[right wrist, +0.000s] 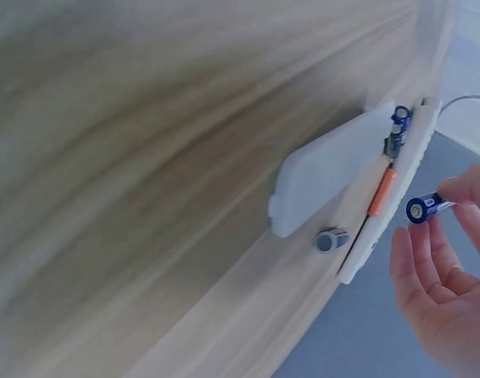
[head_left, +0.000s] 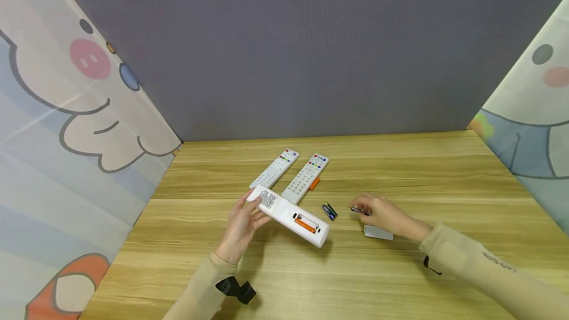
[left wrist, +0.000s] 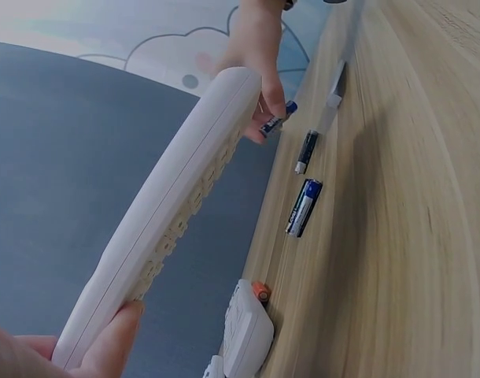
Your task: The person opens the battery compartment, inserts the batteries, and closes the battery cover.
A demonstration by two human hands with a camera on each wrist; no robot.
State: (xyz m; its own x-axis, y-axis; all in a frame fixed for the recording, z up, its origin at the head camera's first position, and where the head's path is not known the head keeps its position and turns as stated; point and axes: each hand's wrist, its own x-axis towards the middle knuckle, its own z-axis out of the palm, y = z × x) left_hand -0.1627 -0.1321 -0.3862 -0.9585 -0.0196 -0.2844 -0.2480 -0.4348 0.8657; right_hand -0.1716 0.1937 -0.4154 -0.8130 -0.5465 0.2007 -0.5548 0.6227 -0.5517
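Note:
My left hand [head_left: 242, 226] grips one end of a white remote control [head_left: 284, 214], tilted above the table with its back up. Its battery compartment lies uncovered, an orange battery [head_left: 305, 225] in one slot and the slot beside it bare. Over to the right, my right hand [head_left: 378, 214] pinches a dark blue battery [right wrist: 427, 207] between thumb and forefinger, its other fingers loosely bent. Below that hand the white battery cover [head_left: 378, 232] rests on the wood. Two dark batteries [head_left: 329, 211] lie side by side between the hands.
Two more white remotes, a left one [head_left: 275, 168] and a right one [head_left: 306, 178], lie keys up behind the held one. Against the right one sits another orange battery [head_left: 314, 183]. A grey partition [head_left: 311, 63] rises at the back edge of the wooden table [head_left: 444, 172].

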